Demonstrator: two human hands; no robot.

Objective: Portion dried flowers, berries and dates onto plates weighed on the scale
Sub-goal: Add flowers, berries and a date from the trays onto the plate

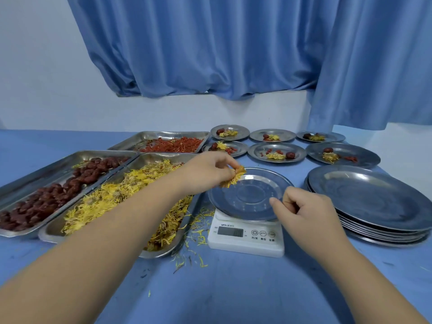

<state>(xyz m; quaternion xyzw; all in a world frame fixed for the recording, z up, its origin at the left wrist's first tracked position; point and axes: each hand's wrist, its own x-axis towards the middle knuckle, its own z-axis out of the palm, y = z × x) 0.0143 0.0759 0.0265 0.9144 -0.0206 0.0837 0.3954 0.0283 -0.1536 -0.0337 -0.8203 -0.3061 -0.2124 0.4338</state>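
Flower (235,177), dried and yellow, is pinched in the grip of our left hand (210,171) over the far-left rim of the plate (252,195) on the scale (245,235). Our right hand (304,211) curls at the plate's near-right rim; we cannot tell whether its grip holds anything. On the bench (210,288), the petal tray (159,253) lies left and stacked plates (374,199) right.
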